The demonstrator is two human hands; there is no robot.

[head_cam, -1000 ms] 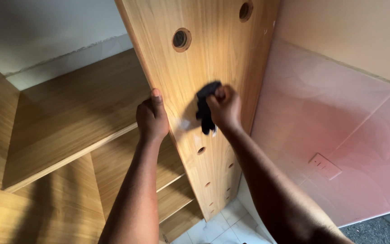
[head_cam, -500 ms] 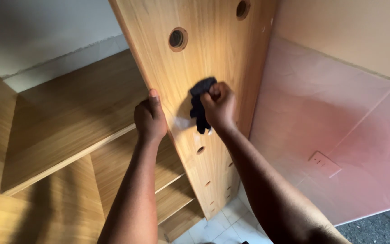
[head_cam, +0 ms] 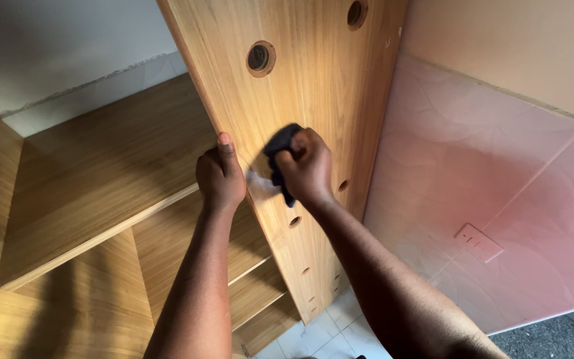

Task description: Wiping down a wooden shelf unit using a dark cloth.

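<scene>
Against the upright wooden panel [head_cam: 300, 86], below its upper round hole [head_cam: 261, 58]: right hand [head_cam: 308, 167], grip closed around a dark cloth [head_cam: 279, 147], mid-wipe. Left hand [head_cam: 220, 178] clasping the panel's edge, steadying. Pale smear [head_cam: 260, 183] beside the cloth apparently uncleared; firm strokes needed.

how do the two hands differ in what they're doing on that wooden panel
The left hand is empty and grips the edge of the wooden panel, thumb up along it; the right hand is closed around a dark cloth pressed on the panel's face. The left sits at the edge, the right further in, beside a pale smear. Both are bare and touch the same panel.
</scene>
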